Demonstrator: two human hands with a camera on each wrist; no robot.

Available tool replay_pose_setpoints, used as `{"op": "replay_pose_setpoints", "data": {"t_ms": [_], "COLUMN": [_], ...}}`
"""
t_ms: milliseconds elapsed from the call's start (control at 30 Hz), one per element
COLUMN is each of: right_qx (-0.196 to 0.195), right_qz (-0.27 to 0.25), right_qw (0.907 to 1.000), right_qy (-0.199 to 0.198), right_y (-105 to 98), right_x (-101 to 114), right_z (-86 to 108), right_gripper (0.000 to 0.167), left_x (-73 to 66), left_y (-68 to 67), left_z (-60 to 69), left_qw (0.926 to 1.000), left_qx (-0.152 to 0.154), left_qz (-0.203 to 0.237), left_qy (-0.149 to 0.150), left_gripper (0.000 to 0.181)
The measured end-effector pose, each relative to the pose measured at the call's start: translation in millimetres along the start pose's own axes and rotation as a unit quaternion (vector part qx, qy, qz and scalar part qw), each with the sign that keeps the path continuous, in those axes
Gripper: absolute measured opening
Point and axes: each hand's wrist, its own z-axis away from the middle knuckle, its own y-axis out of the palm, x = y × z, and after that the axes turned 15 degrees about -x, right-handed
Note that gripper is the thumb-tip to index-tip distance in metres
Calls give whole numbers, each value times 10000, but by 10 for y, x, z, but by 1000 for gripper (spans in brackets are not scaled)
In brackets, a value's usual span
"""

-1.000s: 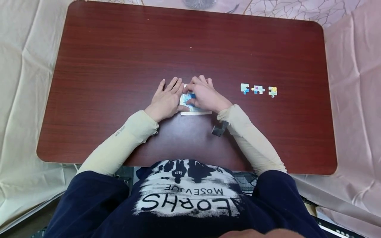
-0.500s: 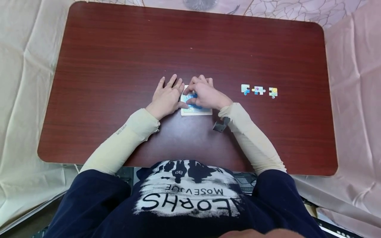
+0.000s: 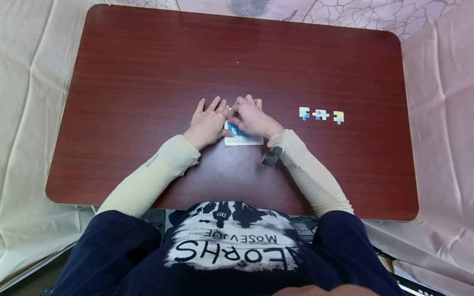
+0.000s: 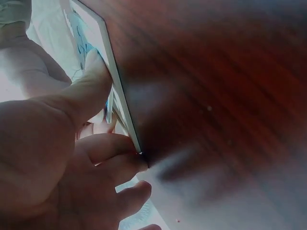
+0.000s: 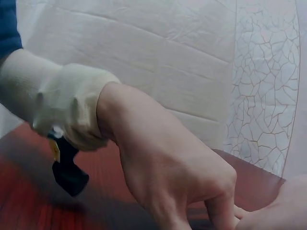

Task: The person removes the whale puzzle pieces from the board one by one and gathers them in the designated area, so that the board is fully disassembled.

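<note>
A small jigsaw puzzle board (image 3: 244,141) with a pale frame and a blue picture lies on the table before the person. Along its left edge rests the left hand (image 3: 207,125), fingers spread, with the thumb on the board's lower left part. Over the board's upper part, the right hand (image 3: 252,119) bends its thumb and index finger together near the upper left corner. In the left wrist view, a puzzle piece (image 4: 110,109) with a pale edge stands tilted up from the board (image 4: 111,62) at the right hand's fingertips. The right hand covers much of the board.
To the right lie three loose puzzle pieces in a row: a pale blue one (image 3: 304,112), a middle one with a pink swirl (image 3: 320,114) and one with a yellow patch (image 3: 338,116). The dark red table (image 3: 148,74) has cloth-draped sides.
The right thumb and index finger have shifted slightly away from the body, toward the board's upper left corner. The left hand stays at the board's edge. The loose pieces lie as before.
</note>
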Motion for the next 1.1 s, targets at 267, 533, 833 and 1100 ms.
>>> {"op": "replay_pose_setpoints", "data": {"t_ms": [267,533,833,1100], "right_qx": [-119,188,78,-158], "right_qz": [-201,-216,-432,-607], "right_qw": [9997,9995,9989,9977], "right_qy": [-26,-112,-137,-259], "right_y": [-14,-35,-8,16], "right_x": [5,-18,-26,-25], "right_z": [-25,0,25,67], "right_gripper": [11,7,8,7], "left_x": [8,-1,1,2], "left_y": [-52,-41,-24,-17], "left_z": [-20,-22,-20,-12], "left_qw": [9998,9997,9999,10000], "left_qx": [36,67,107,29], "left_qz": [74,127,4,-32], "left_qy": [-169,-174,-104,-83], "left_gripper": [93,93,94,94]}}
